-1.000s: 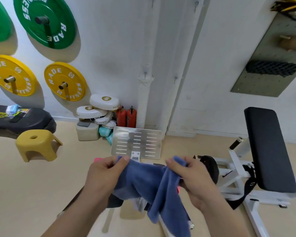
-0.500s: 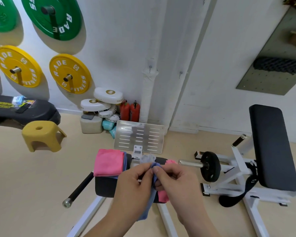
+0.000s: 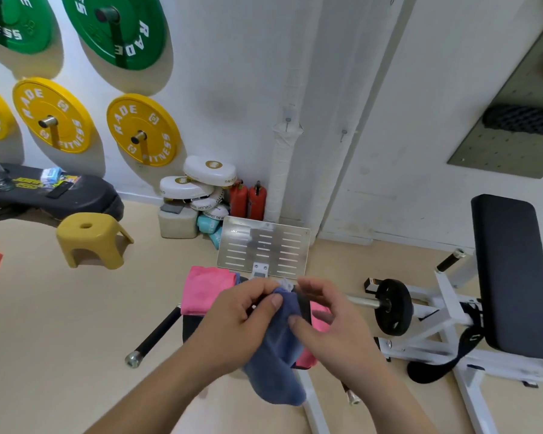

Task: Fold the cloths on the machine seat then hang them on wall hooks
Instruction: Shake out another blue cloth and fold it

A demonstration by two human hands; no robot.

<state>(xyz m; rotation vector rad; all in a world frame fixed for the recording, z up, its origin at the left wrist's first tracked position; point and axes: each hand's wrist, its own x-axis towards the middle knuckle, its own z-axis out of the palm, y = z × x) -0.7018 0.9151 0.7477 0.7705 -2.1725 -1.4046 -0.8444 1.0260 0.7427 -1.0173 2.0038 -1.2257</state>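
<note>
over the machine seat [image 3: 191, 327], left hand [image 3: 242, 311] pinches a drooping blue cloth [image 3: 279, 368]

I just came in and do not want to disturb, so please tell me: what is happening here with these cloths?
A person is handling a blue cloth over a gym machine. The left hand pinches its top, and the open right hand touches it with the thumb. A folded pink cloth lies on the black machine seat, a second pink cloth beside it. No cloth hangs on the wall in view.
</note>
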